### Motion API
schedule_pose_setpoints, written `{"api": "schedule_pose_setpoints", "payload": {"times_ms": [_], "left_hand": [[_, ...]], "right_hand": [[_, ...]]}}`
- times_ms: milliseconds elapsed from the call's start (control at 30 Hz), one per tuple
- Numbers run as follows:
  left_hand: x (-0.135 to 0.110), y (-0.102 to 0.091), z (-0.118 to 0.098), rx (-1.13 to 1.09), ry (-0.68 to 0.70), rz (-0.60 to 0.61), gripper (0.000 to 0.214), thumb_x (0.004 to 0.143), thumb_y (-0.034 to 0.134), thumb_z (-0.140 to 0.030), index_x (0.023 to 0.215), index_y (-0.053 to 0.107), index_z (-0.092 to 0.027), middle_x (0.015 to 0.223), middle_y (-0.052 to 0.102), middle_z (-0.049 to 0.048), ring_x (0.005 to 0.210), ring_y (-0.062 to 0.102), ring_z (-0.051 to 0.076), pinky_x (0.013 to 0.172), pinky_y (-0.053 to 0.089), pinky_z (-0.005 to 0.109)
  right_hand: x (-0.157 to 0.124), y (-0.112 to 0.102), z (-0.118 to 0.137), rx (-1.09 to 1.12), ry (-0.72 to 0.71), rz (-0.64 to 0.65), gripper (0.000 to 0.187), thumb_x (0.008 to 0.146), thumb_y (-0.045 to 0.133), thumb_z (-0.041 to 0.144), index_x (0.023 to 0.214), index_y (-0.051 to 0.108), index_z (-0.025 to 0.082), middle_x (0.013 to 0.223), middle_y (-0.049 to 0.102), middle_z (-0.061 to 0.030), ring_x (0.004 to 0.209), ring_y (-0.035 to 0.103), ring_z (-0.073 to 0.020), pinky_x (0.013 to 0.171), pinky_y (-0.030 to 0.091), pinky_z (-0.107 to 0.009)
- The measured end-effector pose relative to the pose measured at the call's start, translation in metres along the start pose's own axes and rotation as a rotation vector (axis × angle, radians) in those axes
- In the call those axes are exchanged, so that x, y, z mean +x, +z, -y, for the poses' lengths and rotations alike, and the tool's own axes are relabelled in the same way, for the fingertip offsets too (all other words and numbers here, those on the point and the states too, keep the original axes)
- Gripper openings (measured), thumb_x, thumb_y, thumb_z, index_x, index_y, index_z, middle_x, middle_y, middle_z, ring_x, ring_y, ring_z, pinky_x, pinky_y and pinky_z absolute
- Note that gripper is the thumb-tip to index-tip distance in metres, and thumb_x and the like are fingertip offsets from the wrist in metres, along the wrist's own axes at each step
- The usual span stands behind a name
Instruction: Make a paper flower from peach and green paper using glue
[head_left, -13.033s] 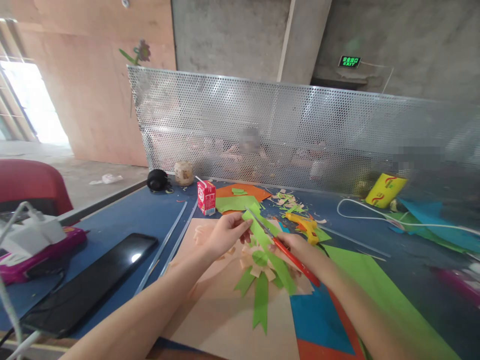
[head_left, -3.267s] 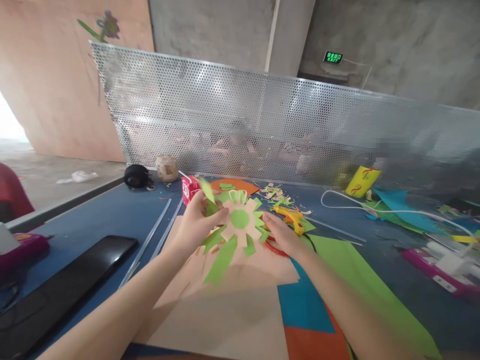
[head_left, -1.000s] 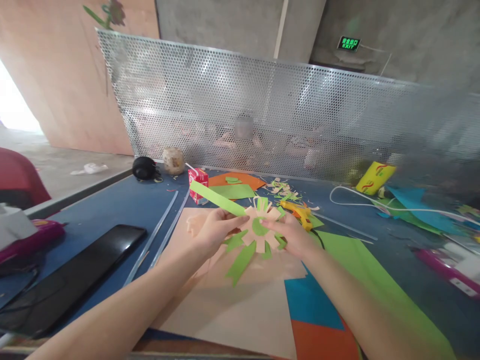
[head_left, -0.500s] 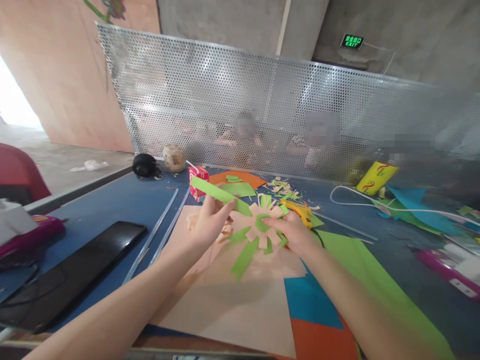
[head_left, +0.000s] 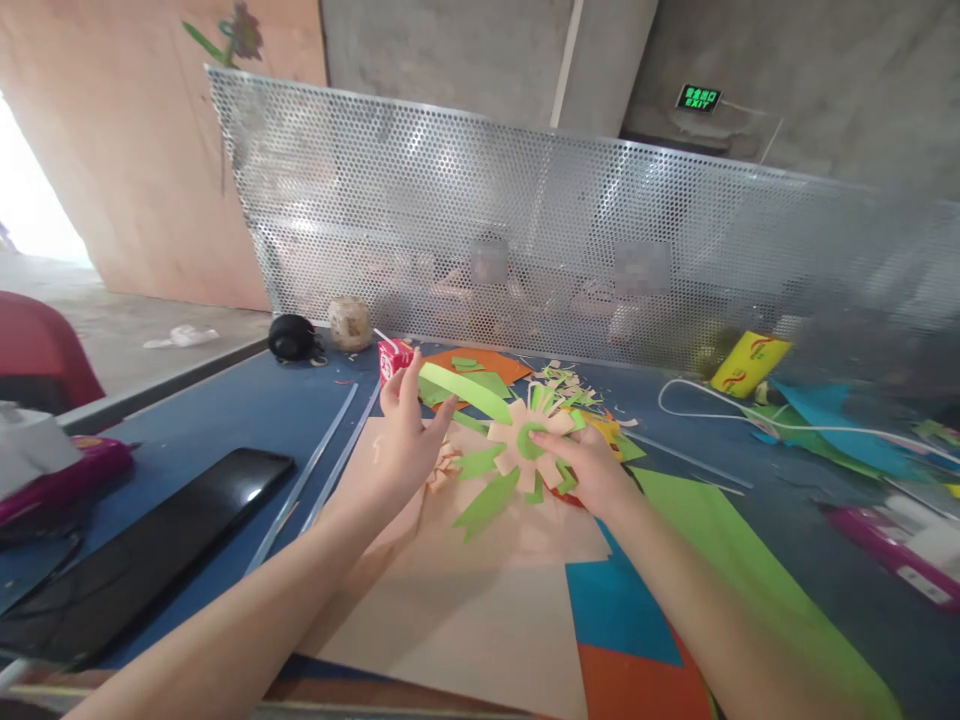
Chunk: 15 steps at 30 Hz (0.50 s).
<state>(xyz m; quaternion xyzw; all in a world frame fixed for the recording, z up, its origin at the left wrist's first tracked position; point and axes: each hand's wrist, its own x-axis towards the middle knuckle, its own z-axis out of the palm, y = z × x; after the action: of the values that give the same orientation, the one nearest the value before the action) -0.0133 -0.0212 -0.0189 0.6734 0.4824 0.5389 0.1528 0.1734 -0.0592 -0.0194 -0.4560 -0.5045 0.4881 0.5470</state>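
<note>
My right hand (head_left: 596,465) pinches a layered paper flower (head_left: 510,458), its thumb pressed on the green centre disc. The flower has pale peach petals over green ones, with long green strips sticking out. One green paper strip (head_left: 469,388) rises from it toward my left hand (head_left: 409,430). The left thumb and index finger are apart, the index tip beside the strip's far end; whether it touches is unclear. Beneath both hands lie pale peach paper sheets (head_left: 480,610). Curled peach paper pieces (head_left: 442,468) sit between the hands, partly hidden.
A black phone (head_left: 165,540) and clear glue sticks (head_left: 322,440) lie on the left. Behind the flower are a red drink carton (head_left: 390,362), paper scraps (head_left: 562,380) and a yellow tool (head_left: 611,430). Green paper (head_left: 720,530) lies right. A perforated metal panel (head_left: 450,200) borders the table.
My left hand has shifted slightly left, its index finger now raised and its thumb apart from it. The green strip's far end now lies by the index finger. The right hand keeps holding the flower.
</note>
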Motion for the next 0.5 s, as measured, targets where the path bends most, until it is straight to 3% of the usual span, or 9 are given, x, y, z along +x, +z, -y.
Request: {"api": "schedule_pose_setpoints", "payload": {"times_ms": [67, 233, 400, 500], "left_hand": [[0.001, -0.001, 0.000, -0.008, -0.034, 0.038, 0.057, 0.078, 0.046, -0.031, 0.130, 0.022, -0.029, 0.118, 0.037, 0.0123, 0.097, 0.048, 0.021, 0.073, 0.044, 0.035], [0.004, -0.003, 0.003, 0.121, -0.003, 0.105, 0.037, 0.078, 0.045, -0.035, 0.114, 0.049, -0.028, 0.110, 0.047, 0.0086, 0.089, 0.051, 0.020, 0.068, 0.044, 0.032], [0.005, 0.000, 0.011, 0.063, -0.034, 0.149, 0.036, 0.075, 0.049, -0.033, 0.109, 0.053, -0.026, 0.107, 0.052, 0.0064, 0.075, 0.055, 0.016, 0.062, 0.045, 0.029], [0.004, 0.005, 0.015, -0.027, -0.030, 0.204, 0.041, 0.070, 0.054, -0.027, 0.111, 0.052, -0.025, 0.105, 0.052, 0.0064, 0.079, 0.056, 0.016, 0.063, 0.046, 0.028]], "right_hand": [[0.001, 0.000, -0.001, 0.066, 0.022, 0.015, 0.029, 0.058, 0.068, 0.031, 0.083, 0.063, 0.017, 0.069, 0.066, -0.0029, 0.062, 0.061, -0.0186, 0.063, 0.048, -0.031], [0.003, -0.002, -0.005, 0.083, 0.007, 0.057, 0.029, 0.061, 0.066, 0.027, 0.088, 0.061, 0.018, 0.085, 0.066, -0.0045, 0.074, 0.062, -0.0198, 0.068, 0.048, -0.031], [0.001, -0.002, -0.006, 0.088, 0.020, 0.120, 0.025, 0.062, 0.066, 0.024, 0.086, 0.062, 0.019, 0.085, 0.066, -0.0035, 0.074, 0.062, -0.0191, 0.069, 0.049, -0.032], [0.000, 0.000, -0.006, 0.092, 0.022, 0.115, 0.026, 0.060, 0.067, 0.025, 0.084, 0.062, 0.019, 0.084, 0.066, -0.0037, 0.073, 0.062, -0.0195, 0.068, 0.049, -0.032]]}}
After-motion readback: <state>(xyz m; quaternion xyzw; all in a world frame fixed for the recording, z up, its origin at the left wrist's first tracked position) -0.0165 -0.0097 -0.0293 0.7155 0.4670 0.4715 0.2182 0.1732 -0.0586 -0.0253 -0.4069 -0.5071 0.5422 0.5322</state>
